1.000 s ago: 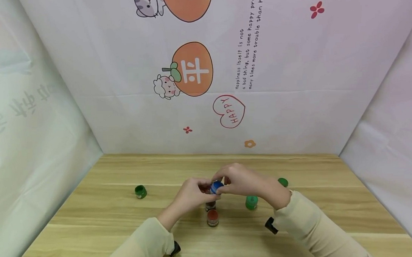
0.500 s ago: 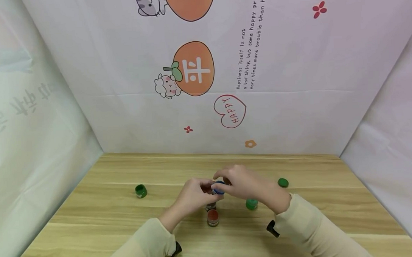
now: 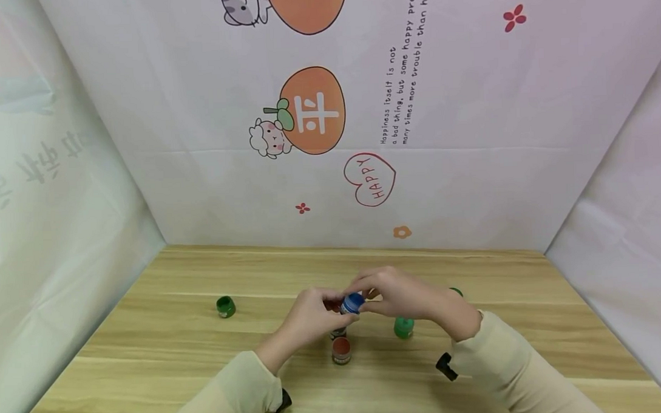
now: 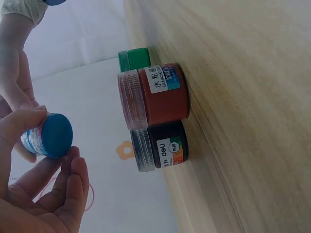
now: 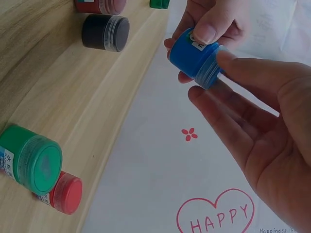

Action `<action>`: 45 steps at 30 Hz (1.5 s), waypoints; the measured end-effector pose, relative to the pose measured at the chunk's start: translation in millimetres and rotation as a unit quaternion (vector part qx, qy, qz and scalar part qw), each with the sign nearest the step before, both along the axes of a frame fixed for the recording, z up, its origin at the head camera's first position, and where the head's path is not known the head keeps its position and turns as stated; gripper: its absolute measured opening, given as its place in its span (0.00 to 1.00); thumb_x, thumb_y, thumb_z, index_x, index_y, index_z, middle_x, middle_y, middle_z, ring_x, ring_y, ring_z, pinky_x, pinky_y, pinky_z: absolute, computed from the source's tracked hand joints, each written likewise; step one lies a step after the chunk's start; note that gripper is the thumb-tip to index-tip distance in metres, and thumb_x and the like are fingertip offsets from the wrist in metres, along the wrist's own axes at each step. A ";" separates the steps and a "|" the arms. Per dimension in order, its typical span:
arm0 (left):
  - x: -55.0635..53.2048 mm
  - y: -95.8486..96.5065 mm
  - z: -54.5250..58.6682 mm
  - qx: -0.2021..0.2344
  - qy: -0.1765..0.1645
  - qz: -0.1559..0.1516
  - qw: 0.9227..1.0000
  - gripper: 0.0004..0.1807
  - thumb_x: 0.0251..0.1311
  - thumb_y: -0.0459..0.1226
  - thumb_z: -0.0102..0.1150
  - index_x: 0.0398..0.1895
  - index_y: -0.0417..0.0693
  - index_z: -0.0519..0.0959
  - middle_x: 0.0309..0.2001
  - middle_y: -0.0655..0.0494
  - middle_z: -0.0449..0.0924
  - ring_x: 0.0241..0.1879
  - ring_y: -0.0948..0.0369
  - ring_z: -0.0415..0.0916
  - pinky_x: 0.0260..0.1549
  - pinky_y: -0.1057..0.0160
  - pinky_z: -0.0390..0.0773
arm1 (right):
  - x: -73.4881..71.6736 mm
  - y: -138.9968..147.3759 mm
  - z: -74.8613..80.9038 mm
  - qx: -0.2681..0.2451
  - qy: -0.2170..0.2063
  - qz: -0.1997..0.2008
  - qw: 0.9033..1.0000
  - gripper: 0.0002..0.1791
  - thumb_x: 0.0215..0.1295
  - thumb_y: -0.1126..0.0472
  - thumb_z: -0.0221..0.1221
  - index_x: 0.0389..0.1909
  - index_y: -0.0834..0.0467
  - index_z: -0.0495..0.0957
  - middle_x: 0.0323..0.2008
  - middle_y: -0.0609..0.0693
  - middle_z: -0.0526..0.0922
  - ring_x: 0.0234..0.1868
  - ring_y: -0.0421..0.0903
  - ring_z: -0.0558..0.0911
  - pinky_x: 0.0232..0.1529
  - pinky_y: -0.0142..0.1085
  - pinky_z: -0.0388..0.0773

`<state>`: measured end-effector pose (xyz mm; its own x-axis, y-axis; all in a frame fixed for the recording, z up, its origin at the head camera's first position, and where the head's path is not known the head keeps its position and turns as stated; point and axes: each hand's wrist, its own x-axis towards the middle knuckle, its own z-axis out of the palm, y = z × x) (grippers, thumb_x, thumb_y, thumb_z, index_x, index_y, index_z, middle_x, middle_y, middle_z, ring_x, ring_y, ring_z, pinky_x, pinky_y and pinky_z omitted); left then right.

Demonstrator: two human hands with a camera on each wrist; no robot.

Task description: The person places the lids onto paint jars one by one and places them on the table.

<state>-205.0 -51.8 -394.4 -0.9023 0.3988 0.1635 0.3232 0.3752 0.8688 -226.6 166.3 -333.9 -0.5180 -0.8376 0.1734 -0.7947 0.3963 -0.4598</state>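
Note:
In the head view my left hand (image 3: 315, 313) holds a small blue paint jar (image 3: 351, 303) above the table's middle. Its thumb presses the label side of the jar body (image 5: 184, 52) in the right wrist view. My right hand (image 3: 399, 295) has its thumb and fingertips at opposite sides of the clear ribbed lid (image 5: 209, 73), which still sits on the jar. The jar is tilted, lid toward the right hand. Below the hands stand a reddish-brown paint jar (image 4: 167, 92) and a black one (image 4: 170, 143), both lidded.
A lidded green jar (image 5: 31, 158) stands at the right, with a red jar (image 5: 68, 193) beyond it. An uncovered dark green jar (image 3: 225, 307) is on the left. A loose green lid (image 3: 456, 291) lies partly hidden behind the right forearm. White printed sheets wall the wooden table (image 3: 165, 334).
Half a second ago the right fingers covered the lid's top; now they sit at its rim and the blue shows again. The right forearm has shifted slightly right, hiding most of the loose green lid.

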 end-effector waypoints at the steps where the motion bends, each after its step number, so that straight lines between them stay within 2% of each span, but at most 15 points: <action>1: 0.1 0.2 0.0 0.000 0.001 0.001 1.000 0.16 0.58 0.41 0.75 0.47 0.44 0.89 0.36 0.61 0.86 0.35 0.64 0.80 0.32 0.66 0.81 | 0.2 -0.1 -0.1 0.000 -0.002 -0.005 1.000 0.15 0.67 0.68 0.67 0.54 0.62 0.85 0.48 0.49 0.85 0.45 0.40 0.85 0.46 0.30 0.82; 4: 0.5 1.1 -0.1 -0.001 0.000 0.004 1.000 0.14 0.58 0.42 0.75 0.45 0.46 0.90 0.36 0.62 0.86 0.35 0.65 0.80 0.33 0.66 0.81 | 1.0 -0.7 -0.6 -0.001 0.000 -0.020 1.000 0.14 0.69 0.65 0.66 0.54 0.64 0.84 0.46 0.51 0.86 0.41 0.39 0.85 0.42 0.29 0.82; 7: 1.2 2.0 0.6 -0.004 -0.001 0.009 1.000 0.13 0.58 0.43 0.75 0.44 0.49 0.90 0.36 0.64 0.86 0.36 0.65 0.81 0.34 0.65 0.81 | 2.4 -3.1 -1.5 0.007 0.014 -0.047 0.999 0.16 0.72 0.61 0.64 0.55 0.65 0.83 0.38 0.47 0.86 0.33 0.35 0.81 0.35 0.28 0.80; 10: 2.1 3.1 2.1 -0.010 0.006 0.010 1.000 0.11 0.58 0.44 0.74 0.42 0.51 0.90 0.33 0.66 0.85 0.35 0.65 0.80 0.34 0.64 0.80 | 4.1 -6.7 -3.1 0.023 0.039 -0.078 0.996 0.18 0.74 0.56 0.62 0.56 0.65 0.82 0.27 0.40 0.79 0.25 0.32 0.73 0.28 0.29 0.75; 13: 3.1 4.0 3.1 -0.014 0.012 0.010 1.000 0.09 0.59 0.43 0.74 0.41 0.52 0.90 0.31 0.67 0.84 0.34 0.64 0.79 0.33 0.64 0.80 | 5.9 -9.9 -4.6 0.030 0.061 -0.096 0.993 0.18 0.76 0.54 0.61 0.54 0.63 0.82 0.23 0.38 0.73 0.21 0.32 0.67 0.24 0.30 0.71; 15: 3.0 4.0 3.0 -0.012 0.009 0.010 1.000 0.09 0.59 0.42 0.74 0.41 0.52 0.90 0.32 0.67 0.84 0.34 0.65 0.79 0.33 0.64 0.80 | 6.3 -10.6 -5.5 0.029 0.069 -0.101 0.992 0.17 0.75 0.53 0.61 0.53 0.63 0.83 0.23 0.38 0.73 0.21 0.32 0.67 0.23 0.30 0.70; 17: 2.5 4.0 2.1 -0.011 0.009 0.010 1.000 0.10 0.59 0.42 0.74 0.42 0.51 0.90 0.33 0.66 0.85 0.35 0.65 0.80 0.33 0.64 0.80 | 7.6 -9.9 -4.7 0.034 0.060 -0.108 0.992 0.18 0.74 0.53 0.62 0.54 0.61 0.82 0.26 0.39 0.77 0.24 0.33 0.72 0.26 0.30 0.73; 20: 1.3 3.1 1.0 -0.010 0.009 0.007 1.000 0.12 0.59 0.42 0.74 0.44 0.48 0.90 0.34 0.65 0.85 0.35 0.64 0.80 0.34 0.64 0.81 | 9.1 -6.0 -2.2 0.040 0.038 -0.107 0.993 0.21 0.71 0.52 0.65 0.59 0.60 0.81 0.38 0.46 0.84 0.35 0.40 0.81 0.36 0.34 0.81; 22: 0.7 2.4 0.3 -0.013 0.009 0.007 1.000 0.13 0.59 0.42 0.74 0.45 0.47 0.89 0.35 0.65 0.85 0.35 0.64 0.80 0.34 0.64 0.81 | 9.6 -3.3 -0.9 0.037 0.029 -0.092 0.995 0.23 0.69 0.54 0.68 0.61 0.57 0.80 0.50 0.50 0.84 0.47 0.46 0.84 0.46 0.40 0.83; 24: 0.4 1.5 0.0 -0.015 0.006 0.008 1.000 0.15 0.59 0.43 0.74 0.46 0.46 0.89 0.35 0.64 0.85 0.35 0.64 0.80 0.34 0.64 0.81 | 9.5 -1.1 -0.4 0.029 0.028 -0.069 0.997 0.25 0.66 0.58 0.70 0.63 0.56 0.79 0.58 0.51 0.82 0.56 0.50 0.82 0.52 0.44 0.81; 27: 0.5 1.0 -0.2 -0.016 0.003 0.008 1.000 0.14 0.59 0.43 0.74 0.45 0.47 0.89 0.35 0.64 0.84 0.35 0.64 0.79 0.34 0.64 0.80 | 8.6 -0.8 -1.2 0.014 0.032 -0.034 0.999 0.22 0.65 0.66 0.70 0.59 0.56 0.82 0.60 0.49 0.80 0.60 0.50 0.80 0.57 0.43 0.79; 31: 0.9 1.5 -0.7 -0.008 -0.001 0.003 1.000 0.10 0.59 0.43 0.74 0.40 0.49 0.89 0.33 0.65 0.84 0.34 0.63 0.79 0.34 0.63 0.80 | 7.1 -1.8 -2.6 -0.002 0.025 -0.008 1.000 0.17 0.64 0.74 0.67 0.53 0.59 0.85 0.56 0.49 0.83 0.58 0.48 0.82 0.55 0.41 0.80; 35: 1.2 2.3 -1.8 -0.001 -0.004 0.000 1.000 0.11 0.59 0.42 0.75 0.42 0.49 0.90 0.34 0.64 0.84 0.35 0.63 0.79 0.34 0.64 0.80 | 6.5 -1.9 -4.2 -0.005 0.020 -0.006 1.000 0.15 0.64 0.73 0.67 0.50 0.60 0.86 0.52 0.48 0.84 0.54 0.46 0.83 0.52 0.39 0.82; 40: 0.9 3.1 -2.9 0.007 -0.011 0.003 1.000 0.15 0.59 0.43 0.75 0.46 0.48 0.89 0.37 0.62 0.86 0.37 0.64 0.81 0.34 0.65 0.82 | 7.2 -2.8 -5.7 -0.010 -0.002 -0.032 0.999 0.14 0.66 0.68 0.68 0.52 0.61 0.85 0.49 0.48 0.85 0.48 0.43 0.84 0.47 0.32 0.82; 45: 0.7 5.3 -2.8 0.007 0.001 0.012 1.000 0.12 0.59 0.44 0.75 0.43 0.51 0.90 0.38 0.63 0.87 0.38 0.64 0.82 0.35 0.65 0.82 | 7.4 -6.5 -7.9 -0.020 0.019 -0.081 0.996 0.11 0.69 0.60 0.67 0.49 0.61 0.86 0.41 0.47 0.87 0.37 0.37 0.82 0.36 0.29 0.81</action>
<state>-204.2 -46.5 -397.2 -0.9110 0.3753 0.1708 0.3164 0.3708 0.8731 -219.2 159.8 -341.8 -0.6380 -0.7360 0.2264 -0.7389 0.5024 -0.4491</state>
